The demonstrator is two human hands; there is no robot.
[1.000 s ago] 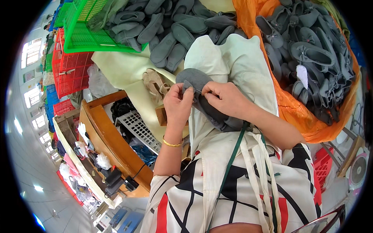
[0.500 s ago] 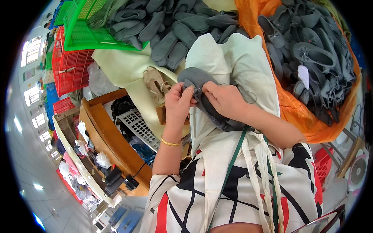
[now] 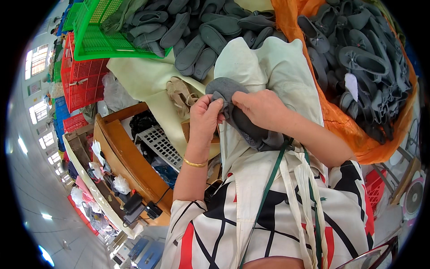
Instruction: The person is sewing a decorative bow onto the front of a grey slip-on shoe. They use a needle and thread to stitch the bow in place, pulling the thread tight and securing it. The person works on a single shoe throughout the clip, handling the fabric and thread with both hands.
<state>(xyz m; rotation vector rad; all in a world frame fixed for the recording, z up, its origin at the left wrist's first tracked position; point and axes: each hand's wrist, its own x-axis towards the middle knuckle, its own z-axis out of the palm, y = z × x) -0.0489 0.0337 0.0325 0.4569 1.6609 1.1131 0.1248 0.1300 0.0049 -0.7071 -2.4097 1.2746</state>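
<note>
grey shoe (image 3: 233,110) pinched at its toe between left hand (image 3: 204,119) and right hand (image 3: 261,108).

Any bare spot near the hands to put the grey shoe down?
Little. The pale cloth just beyond the right hand is bare, bordered by the grey sole pile and the orange sack of shoes. A second strip of cloth lies below the green crate. The wooden tray left of the left hand is cluttered.
</note>
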